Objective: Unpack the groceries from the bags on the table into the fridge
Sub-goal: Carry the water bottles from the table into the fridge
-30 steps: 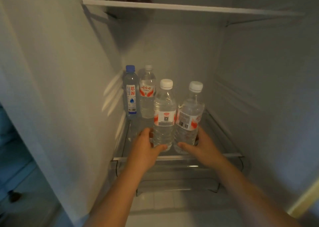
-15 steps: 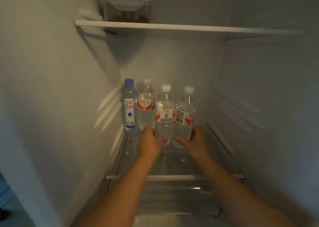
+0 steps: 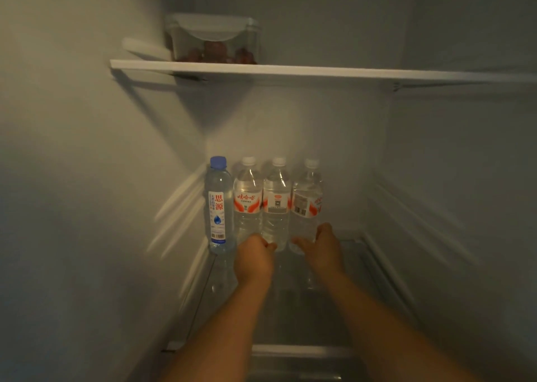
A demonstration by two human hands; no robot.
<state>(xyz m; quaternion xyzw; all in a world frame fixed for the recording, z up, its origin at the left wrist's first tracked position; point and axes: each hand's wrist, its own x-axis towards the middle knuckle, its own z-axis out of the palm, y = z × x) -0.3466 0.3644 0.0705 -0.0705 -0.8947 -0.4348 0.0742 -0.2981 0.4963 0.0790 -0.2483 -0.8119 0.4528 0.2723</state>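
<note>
Several clear water bottles stand in a row at the back of the fridge's lower glass shelf. The leftmost bottle has a blue cap and a white label. Beside it stands a white-capped bottle with a red label. My left hand grips the base of the bottle second from the right. My right hand holds the base of the rightmost bottle, thumb in front and fingers on its right side. Both held bottles stand upright in line with the others.
Above, a white shelf carries a clear lidded container of dark red fruit at its left end. Ribbed fridge walls close in on both sides. Bare glass lies to the right of the bottles and in front of them, up to the shelf's front rim.
Both hands have pushed their bottles from the front of the shelf to the back, into line with the two bottles standing there. The camera has tilted upward.
</note>
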